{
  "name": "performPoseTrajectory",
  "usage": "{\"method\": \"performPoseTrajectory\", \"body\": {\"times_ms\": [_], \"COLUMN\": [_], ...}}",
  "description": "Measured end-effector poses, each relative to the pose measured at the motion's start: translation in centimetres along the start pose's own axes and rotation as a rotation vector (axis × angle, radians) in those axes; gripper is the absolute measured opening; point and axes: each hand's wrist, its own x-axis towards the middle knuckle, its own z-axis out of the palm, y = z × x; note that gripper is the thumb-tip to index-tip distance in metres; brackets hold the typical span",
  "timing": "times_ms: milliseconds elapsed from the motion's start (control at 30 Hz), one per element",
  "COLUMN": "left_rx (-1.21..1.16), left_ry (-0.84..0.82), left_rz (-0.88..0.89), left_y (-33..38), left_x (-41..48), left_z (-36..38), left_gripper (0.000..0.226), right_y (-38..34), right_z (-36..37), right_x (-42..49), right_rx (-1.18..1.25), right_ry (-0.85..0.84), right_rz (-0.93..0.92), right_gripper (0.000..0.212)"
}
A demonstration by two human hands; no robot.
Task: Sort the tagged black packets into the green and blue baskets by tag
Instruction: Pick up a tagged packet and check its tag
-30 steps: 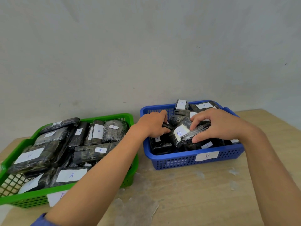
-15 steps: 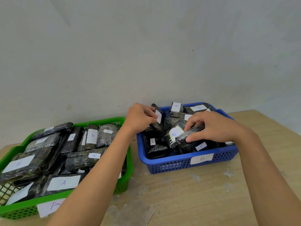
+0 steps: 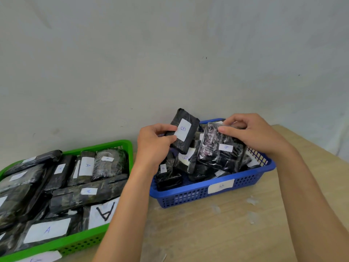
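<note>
Now each hand pinches a glossy, plastic-wrapped black packet: left hand (image 3: pixel 151 142) a rectangular B-tagged packet (image 3: pixel 184 132), right hand (image 3: pixel 251 133) a crinkly block (image 3: pixel 221 150), above the perforated blue basket (image 3: pixel 207 193).

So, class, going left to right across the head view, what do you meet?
Green plastic basket, left hand, black wrapped packet tagged B, glossy black film-wrapped packet, right hand.

- left hand (image 3: pixel 151 145): bare, nails short.
- right hand (image 3: pixel 255 133): bare, nails short.
- left forearm (image 3: pixel 122 205): bare down to the frame edge.
- right forearm (image 3: pixel 311 195): bare likewise.
</note>
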Motion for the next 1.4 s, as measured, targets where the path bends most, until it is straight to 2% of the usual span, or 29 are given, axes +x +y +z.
{"method": "performPoseTrajectory", "body": {"times_ms": [133,267,333,400,500,600,667,767,867,933,1067,1233,1300,1400], "left_rx": [-0.072,-0.038,-0.034,-0.040,-0.078,-0.089,-0.073,-0.011,0.049,0.102,0.206,0.260,0.273,0.259], "left_ry": [0.078,0.182,0.182,0.173,0.125,0.051,0.054,0.087,0.113,0.110,0.011,-0.061,-0.045,-0.049], "left_rz": [0.000,0.041,0.053,0.042,-0.023,-0.075,-0.062,-0.064,-0.085,-0.094,-0.118,-0.136,-0.130,-0.115], "left_y": [-0.2,-0.5,-0.4,-0.2,0.0,0.0,0.0,-0.2,-0.1,0.2,0.8,0.4,0.1,-0.2], "left_x": [0.0,0.1,0.1,0.0,-0.1,-0.4,-0.8,-0.7,-0.1,0.2,0.4,0.7,0.8,0.9], "left_z": [0.9,-0.1,-0.4,-0.3,0.1,0.5,0.8,0.6,-0.3,-1.0,-3.0,-4.1,-3.9,-3.7], "left_gripper": [0.027,0.028,0.032,0.031,0.016,0.038,0.034,0.024,0.024,0.022,0.020,0.012,0.011,0.008], "right_y": [-0.2,-0.4,-0.6,-0.9,-1.4,-1.9,-2.1,-1.4,0.8,2.4,4.6,4.3,3.9,3.4], "right_z": [-0.1,-0.9,-1.2,-0.9,0.6,2.8,3.8,3.4,1.1,-0.5,-1.0,0.1,-0.1,0.0], "right_x": [0.6,1.9,2.6,3.3,4.0,4.2,4.3,4.7,5.6,6.1,6.8,6.7,6.5,6.1], "right_rx": [0.127,0.389,0.486,0.524,0.528,0.485,0.481,0.395,0.047,-0.134,-0.315,-0.560,-0.600,-0.507], "right_ry": [0.070,0.194,0.229,0.206,0.102,-0.014,-0.078,-0.090,0.175,0.263,0.057,-0.106,-0.132,-0.163], "right_rz": [-0.010,0.056,0.097,0.116,0.107,0.121,0.122,0.070,0.028,0.046,0.091,0.132,0.109,0.039], "right_gripper": [0.029,0.008,0.005,0.012,0.015,0.013,0.013,0.012,0.008,0.006,0.010,0.037,0.039,0.040]}}
